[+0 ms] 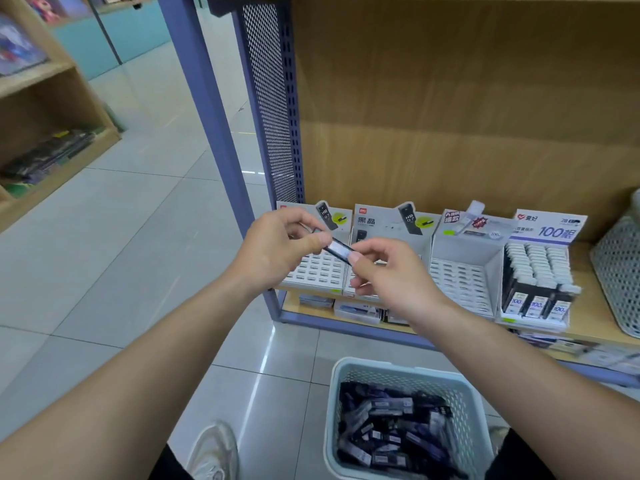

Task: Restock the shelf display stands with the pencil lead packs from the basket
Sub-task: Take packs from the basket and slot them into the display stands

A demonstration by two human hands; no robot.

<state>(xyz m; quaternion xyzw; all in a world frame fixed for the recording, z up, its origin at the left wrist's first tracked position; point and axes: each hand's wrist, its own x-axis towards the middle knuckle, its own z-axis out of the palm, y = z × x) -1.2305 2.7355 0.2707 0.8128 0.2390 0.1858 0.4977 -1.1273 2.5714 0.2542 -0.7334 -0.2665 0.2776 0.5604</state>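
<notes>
A wooden shop shelf (588,318) above pale floor tiles carries four display stands (460,271); the rightmost is full. In front of the two left stands, one pencil lead pack (337,249) is held level: the left hand (277,247) pinches one end, the right hand (391,275) the other, fingers (367,249) curled. The basket (334,393) on the floor below holds many more packs.

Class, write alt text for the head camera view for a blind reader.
The person's left hand and right hand pinch the ends of a slim dark pencil lead pack in front of white slotted display stands on a wooden shelf; only the rightmost stand looks full. Below, a pale plastic mesh basket holds many more packs.
</notes>
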